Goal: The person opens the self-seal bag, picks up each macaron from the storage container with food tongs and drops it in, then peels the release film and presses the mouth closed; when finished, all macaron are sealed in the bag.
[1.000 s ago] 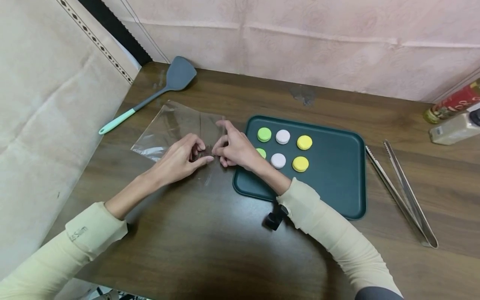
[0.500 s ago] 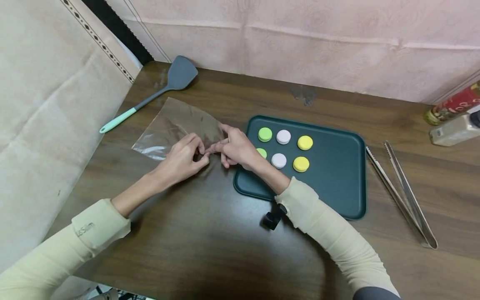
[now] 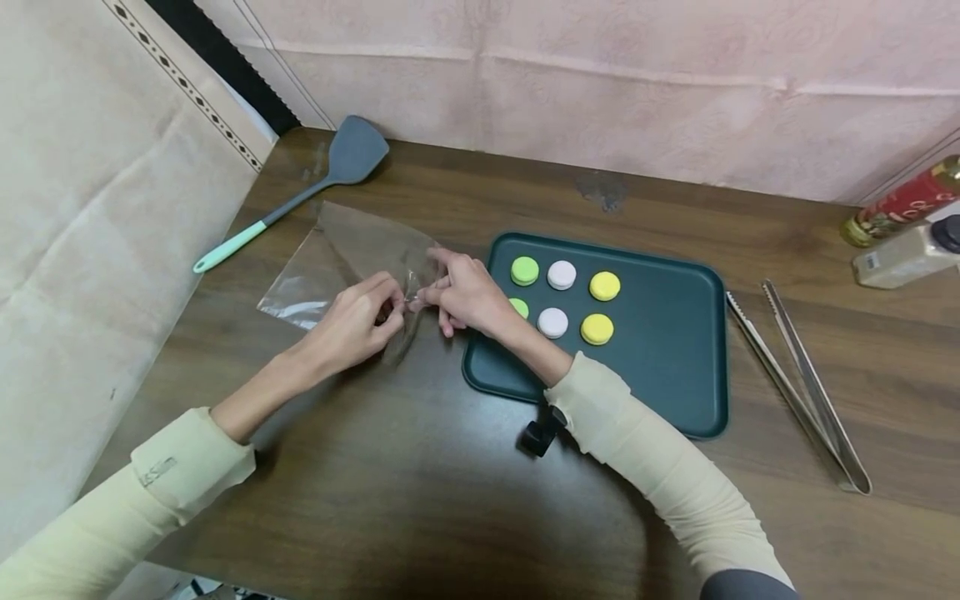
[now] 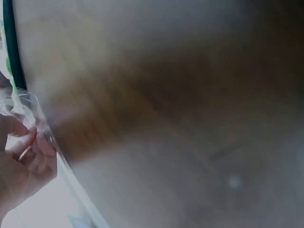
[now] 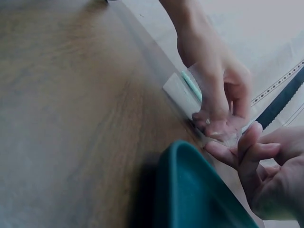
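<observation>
A clear plastic bag [image 3: 303, 279] lies partly on the wooden table, left of the tray. My left hand [image 3: 352, 321] pinches the bag's right edge between thumb and fingers; in the left wrist view, the same hand [image 4: 28, 168] holds the crumpled film. My right hand [image 3: 468, 292] meets it from the other side, index finger extended along the bag and its thumb close to the left fingertips. In the right wrist view, thin film [image 5: 230, 135] bunches between both hands. Green [image 3: 524, 271], white [image 3: 561, 275] and yellow [image 3: 604, 286] macarons sit on the tray, one green partly hidden.
The dark green tray [image 3: 667, 358] stands under my right forearm. Metal tongs [image 3: 813, 392] lie to its right. A grey spatula [image 3: 356, 154] with a mint handle rests at the back left. Two bottles, one with a red label [image 3: 911, 204], are at the far right.
My left fingers have turned inward at the bag's edge, and the right thumb has shifted left against them. The film there is more crumpled, its lower edge pulled toward me.
</observation>
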A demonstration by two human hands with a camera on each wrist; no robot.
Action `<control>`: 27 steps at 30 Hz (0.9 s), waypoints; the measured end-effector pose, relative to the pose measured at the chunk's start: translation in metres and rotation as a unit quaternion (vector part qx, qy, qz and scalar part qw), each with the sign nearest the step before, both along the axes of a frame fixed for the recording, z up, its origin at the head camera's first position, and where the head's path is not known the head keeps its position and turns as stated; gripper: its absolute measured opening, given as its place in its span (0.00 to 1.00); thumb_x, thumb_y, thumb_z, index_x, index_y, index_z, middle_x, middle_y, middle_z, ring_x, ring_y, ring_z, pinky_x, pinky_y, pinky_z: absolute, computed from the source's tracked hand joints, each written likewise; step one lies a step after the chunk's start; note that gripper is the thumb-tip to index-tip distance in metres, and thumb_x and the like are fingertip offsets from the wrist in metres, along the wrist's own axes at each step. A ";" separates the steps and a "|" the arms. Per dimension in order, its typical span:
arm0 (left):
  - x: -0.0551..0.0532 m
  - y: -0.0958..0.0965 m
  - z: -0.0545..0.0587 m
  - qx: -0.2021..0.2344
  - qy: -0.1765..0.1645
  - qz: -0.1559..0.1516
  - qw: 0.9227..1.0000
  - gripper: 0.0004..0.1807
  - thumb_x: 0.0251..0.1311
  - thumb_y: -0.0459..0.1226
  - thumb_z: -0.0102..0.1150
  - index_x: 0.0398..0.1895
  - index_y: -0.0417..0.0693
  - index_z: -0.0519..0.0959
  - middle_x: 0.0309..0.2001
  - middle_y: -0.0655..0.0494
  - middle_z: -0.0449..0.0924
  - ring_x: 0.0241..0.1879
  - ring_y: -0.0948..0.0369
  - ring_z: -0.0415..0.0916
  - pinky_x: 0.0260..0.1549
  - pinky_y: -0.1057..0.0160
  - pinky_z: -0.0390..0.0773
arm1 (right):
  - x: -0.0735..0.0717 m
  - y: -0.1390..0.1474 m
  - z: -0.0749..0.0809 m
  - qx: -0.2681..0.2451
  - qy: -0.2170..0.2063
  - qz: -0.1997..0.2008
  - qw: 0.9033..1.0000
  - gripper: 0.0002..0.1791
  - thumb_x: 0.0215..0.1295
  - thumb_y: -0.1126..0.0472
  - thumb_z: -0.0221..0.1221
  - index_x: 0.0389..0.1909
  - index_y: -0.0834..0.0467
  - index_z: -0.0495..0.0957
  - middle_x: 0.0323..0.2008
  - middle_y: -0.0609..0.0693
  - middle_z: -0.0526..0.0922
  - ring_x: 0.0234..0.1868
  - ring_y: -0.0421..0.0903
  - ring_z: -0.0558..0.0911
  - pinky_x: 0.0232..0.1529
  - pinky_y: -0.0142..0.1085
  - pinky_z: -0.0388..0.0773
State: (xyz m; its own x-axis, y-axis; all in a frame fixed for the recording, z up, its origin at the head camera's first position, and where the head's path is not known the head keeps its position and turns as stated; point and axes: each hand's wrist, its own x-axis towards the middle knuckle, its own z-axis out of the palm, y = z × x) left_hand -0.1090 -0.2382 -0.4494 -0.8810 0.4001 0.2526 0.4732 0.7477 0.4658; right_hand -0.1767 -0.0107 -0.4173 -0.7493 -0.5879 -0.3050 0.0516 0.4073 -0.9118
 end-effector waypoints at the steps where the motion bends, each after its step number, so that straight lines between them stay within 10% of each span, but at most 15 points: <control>1: -0.001 -0.002 -0.001 -0.001 0.001 -0.003 1.000 0.03 0.70 0.32 0.59 0.38 0.50 0.80 0.39 0.60 0.78 0.35 0.65 0.77 0.35 0.64 0.78 | -0.001 -0.001 -0.002 -0.003 0.004 0.000 1.000 0.38 0.81 0.61 0.63 0.86 0.51 0.60 0.27 0.50 0.91 0.13 0.46 0.80 0.15 0.33 0.70; 13: -0.009 -0.020 -0.014 -0.003 0.013 -0.003 1.000 0.04 0.72 0.34 0.60 0.38 0.53 0.81 0.40 0.62 0.80 0.37 0.66 0.78 0.36 0.64 0.80 | 0.006 0.000 0.029 0.034 0.039 0.017 0.998 0.32 0.82 0.67 0.61 0.82 0.60 0.64 0.33 0.51 0.93 0.15 0.44 0.82 0.17 0.29 0.72; 22: 0.015 -0.006 0.058 0.088 -0.030 0.037 0.995 0.05 0.58 0.27 0.58 0.33 0.45 0.78 0.37 0.50 0.82 0.38 0.56 0.83 0.39 0.72 0.83 | -0.005 -0.004 0.018 0.064 0.073 0.031 0.995 0.35 0.81 0.66 0.62 0.83 0.61 0.61 0.30 0.50 0.91 0.14 0.43 0.81 0.19 0.30 0.74; 27: 0.019 -0.009 0.068 0.075 -0.046 0.082 0.993 0.06 0.61 0.25 0.57 0.35 0.44 0.79 0.40 0.49 0.84 0.43 0.54 0.86 0.46 0.64 0.83 | -0.020 -0.008 -0.005 0.084 0.081 0.041 0.992 0.38 0.80 0.65 0.63 0.85 0.56 0.60 0.29 0.48 0.91 0.16 0.46 0.84 0.21 0.33 0.79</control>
